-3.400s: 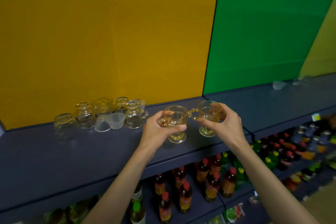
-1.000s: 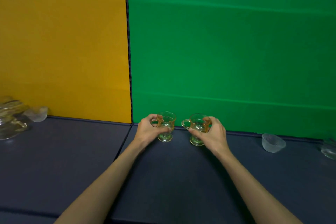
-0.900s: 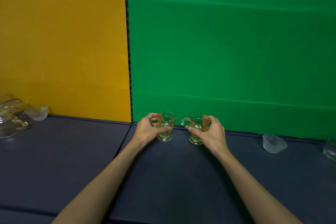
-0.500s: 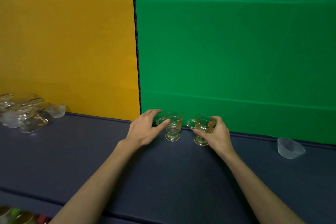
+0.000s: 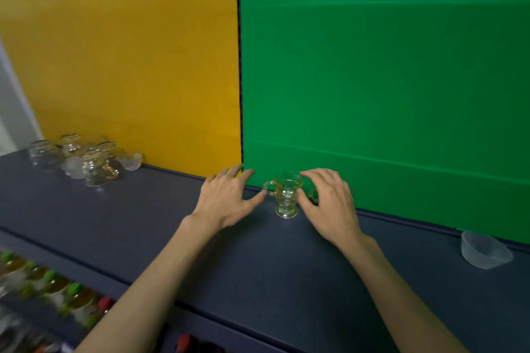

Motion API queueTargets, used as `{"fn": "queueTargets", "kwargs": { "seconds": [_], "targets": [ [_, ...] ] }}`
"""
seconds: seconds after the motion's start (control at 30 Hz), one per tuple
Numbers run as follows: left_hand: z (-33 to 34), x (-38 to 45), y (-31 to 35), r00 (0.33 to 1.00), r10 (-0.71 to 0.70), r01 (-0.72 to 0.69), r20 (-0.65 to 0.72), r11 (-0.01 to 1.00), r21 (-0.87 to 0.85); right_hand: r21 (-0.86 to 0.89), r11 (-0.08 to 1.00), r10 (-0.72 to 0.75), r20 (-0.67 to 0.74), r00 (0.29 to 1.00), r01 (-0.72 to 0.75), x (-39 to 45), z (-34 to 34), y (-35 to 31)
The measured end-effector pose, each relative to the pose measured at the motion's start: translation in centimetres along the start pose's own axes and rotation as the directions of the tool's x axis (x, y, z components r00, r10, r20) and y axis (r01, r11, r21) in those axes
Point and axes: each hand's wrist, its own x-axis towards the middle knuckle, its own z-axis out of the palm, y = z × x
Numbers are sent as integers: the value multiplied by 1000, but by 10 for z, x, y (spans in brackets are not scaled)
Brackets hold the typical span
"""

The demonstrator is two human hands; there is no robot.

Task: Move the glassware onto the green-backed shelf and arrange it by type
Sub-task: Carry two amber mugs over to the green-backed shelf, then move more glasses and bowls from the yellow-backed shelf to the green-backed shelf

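Placement step looks done — footed glass mug (image 5: 285,195) stands upright on the green-backed shelf (image 5: 286,261), your left hand (image 5: 226,198) and right hand (image 5: 329,203) flanking it, fingers spread, gripping nothing; next, fetch from the glass cluster (image 5: 83,160) at left — gently.

Footed glass mug (image 5: 285,195) stood upright on dark shelf (image 5: 258,261) w/ green backing (image 5: 387,80). Left hand (image 5: 226,198) and right hand (image 5: 329,203) hovered either side, fingers spread, holding nothing. Frosted cup (image 5: 484,251) lay far right; glassware cluster (image 5: 83,159) sat by yellow panel (image 5: 123,51).
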Motion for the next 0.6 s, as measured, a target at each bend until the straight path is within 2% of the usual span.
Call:
{"fn": "queueTargets", "kwargs": {
  "seconds": [0.23, 0.6],
  "targets": [
    [-36, -66, -51, 987, -163, 163, -9, 982, 98, 170, 966, -218, 130, 967, 195, 3, 40, -86],
    [-96, -171, -174, 893, -450, 444, -14, 876, 190, 364, 866, -444, 238, 864, 344, 0, 99, -247]
  ]
}}
